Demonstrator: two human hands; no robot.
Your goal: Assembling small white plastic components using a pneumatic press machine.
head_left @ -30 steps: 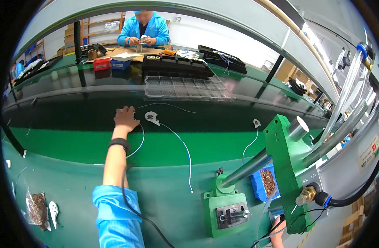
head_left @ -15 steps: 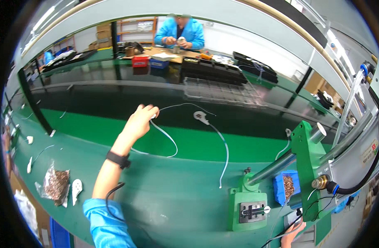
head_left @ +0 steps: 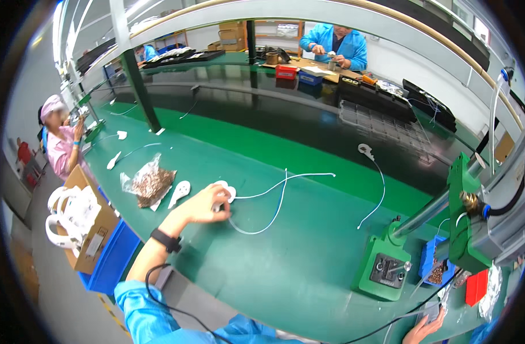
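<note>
My left hand (head_left: 208, 206) is over the green bench, thumb and fingers pinched on a white plastic part (head_left: 230, 191) with a thin cable (head_left: 262, 229). The cable loops across the bench and onto the belt. Left of this hand lie a loose white teardrop-shaped plastic part (head_left: 180, 191) and a clear bag of small copper-coloured pieces (head_left: 151, 186). At the lower right, my right hand (head_left: 424, 329) rests with extended fingers against a small grey box (head_left: 428, 311); part of that hand is cut off by the frame edge.
A green press (head_left: 383, 269) stands right, beside a blue bin (head_left: 428, 258) of copper-coloured pieces and a red box (head_left: 476, 288). Another corded white part (head_left: 365, 150) lies on the dark belt. A carton of white parts (head_left: 93, 241) is left. Co-workers sit left and across.
The view has swung left. My left hand has come back from the belt to the bench near the bag, bringing the white part and trailing its cable. My right hand stays by the grey box.
</note>
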